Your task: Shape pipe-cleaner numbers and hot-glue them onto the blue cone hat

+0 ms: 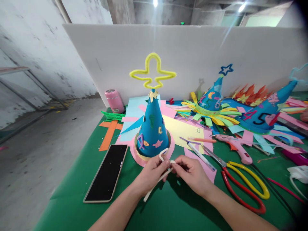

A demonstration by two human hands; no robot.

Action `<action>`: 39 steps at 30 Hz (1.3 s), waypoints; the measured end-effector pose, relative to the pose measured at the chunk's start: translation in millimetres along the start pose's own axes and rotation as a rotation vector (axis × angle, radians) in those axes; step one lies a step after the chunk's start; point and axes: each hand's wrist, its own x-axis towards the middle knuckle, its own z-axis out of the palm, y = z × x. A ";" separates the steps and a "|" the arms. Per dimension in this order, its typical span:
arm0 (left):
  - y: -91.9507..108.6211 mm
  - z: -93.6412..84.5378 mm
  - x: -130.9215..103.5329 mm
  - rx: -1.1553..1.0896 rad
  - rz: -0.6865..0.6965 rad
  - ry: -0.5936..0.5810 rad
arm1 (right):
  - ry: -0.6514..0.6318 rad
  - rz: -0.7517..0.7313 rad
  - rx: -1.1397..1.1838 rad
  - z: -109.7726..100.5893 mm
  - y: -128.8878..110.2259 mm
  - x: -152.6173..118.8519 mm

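Observation:
A white pipe cleaner (154, 188) is bent into a loop at its upper end, its straight tail pointing down to the left. My left hand (154, 170) pinches it just below the loop. With thumb and fingers, my right hand (190, 171) grips its other end. Right behind my hands stands a blue paper cone hat (154, 128) with a pink brim, moon and star cut-outs, and a purple bent shape on its side. A yellow pipe-cleaner outline (153, 74) rises from the hat's tip.
Left of my hands lies a phone (107, 173). On the right are scissors (237, 183), a white pen (201, 156) and a pink glue gun (234, 144). Two more decorated hats (210, 96) stand farther back. A pink bottle (115, 101) and green pipe cleaners (112, 116) sit back left.

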 end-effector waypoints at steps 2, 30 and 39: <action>-1.5 -2.4 1.2 -0.076 -0.065 -0.028 | -0.009 -0.008 -0.011 -1.0 -1.2 0.5; -5.8 14.8 -3.9 0.214 -0.018 -0.089 | 0.042 0.074 0.233 -1.4 -2.7 8.0; -2.7 3.2 -4.6 0.061 0.021 -0.165 | -0.110 0.312 0.915 -7.3 -3.7 8.4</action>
